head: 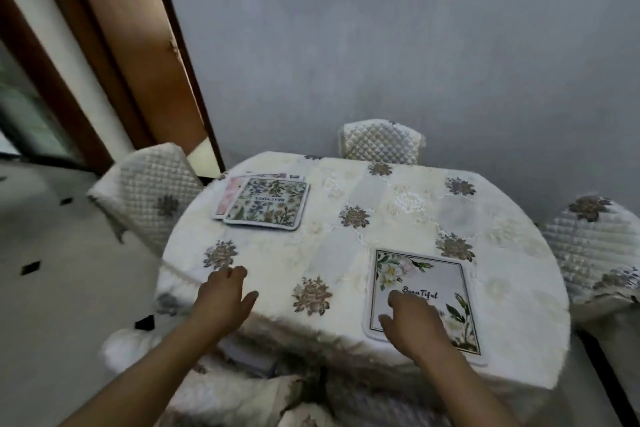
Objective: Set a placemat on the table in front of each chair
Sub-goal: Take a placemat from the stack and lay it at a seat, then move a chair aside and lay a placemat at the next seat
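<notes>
Table [398,218]: we see it round, under a pale floral cloth.
Placemat stack [265,203]: far left, well apart from both hands.
Near placemat [440,281]: flat, near right edge.
Right hand [414,319]: fingers spread, pressing on that placemat, gripping nothing.
Left hand [221,298]: open, empty, over the near left cloth.

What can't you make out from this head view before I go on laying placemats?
- Stack of placemats: the top mat covers the rest, so the count is unclear.
- White floral placemat: the right hand hides its near middle.
- Near chair: blurred, cut off by the bottom edge.
- Right chair: cut off by the right edge.
</notes>
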`<state>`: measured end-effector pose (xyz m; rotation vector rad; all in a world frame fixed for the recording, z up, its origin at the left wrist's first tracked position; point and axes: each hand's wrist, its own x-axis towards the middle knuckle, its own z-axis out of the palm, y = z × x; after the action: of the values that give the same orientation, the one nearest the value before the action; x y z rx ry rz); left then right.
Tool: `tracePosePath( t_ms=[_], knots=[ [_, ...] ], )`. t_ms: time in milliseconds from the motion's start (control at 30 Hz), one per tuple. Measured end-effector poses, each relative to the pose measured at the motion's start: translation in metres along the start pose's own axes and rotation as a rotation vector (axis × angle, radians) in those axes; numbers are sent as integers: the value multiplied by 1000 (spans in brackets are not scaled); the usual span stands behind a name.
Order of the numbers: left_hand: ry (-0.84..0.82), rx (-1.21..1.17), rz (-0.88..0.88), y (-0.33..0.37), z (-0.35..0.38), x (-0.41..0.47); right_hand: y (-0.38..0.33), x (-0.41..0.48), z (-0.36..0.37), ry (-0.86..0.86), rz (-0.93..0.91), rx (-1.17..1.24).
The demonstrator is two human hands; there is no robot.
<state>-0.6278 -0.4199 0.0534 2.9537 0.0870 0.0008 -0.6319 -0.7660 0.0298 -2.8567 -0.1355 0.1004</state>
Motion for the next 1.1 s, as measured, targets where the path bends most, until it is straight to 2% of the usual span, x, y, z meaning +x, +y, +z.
tracePosePath(
  t_ms=[267,500,833,1100],
  knots=[
    [95,-51,-150,-76,-40,-106,-107,-41,-2,5,-193,23],
    [130,-154,-219,-162,-59,-134,-204,-43,11,1,-246,-15],
    [116,-137,-83,-324,-103,-77,-362,-13,57,-29,-103,-5],
    [77,-143,132,-359,-106,28,-415,39,72,-25,34,-31]
  ],
)
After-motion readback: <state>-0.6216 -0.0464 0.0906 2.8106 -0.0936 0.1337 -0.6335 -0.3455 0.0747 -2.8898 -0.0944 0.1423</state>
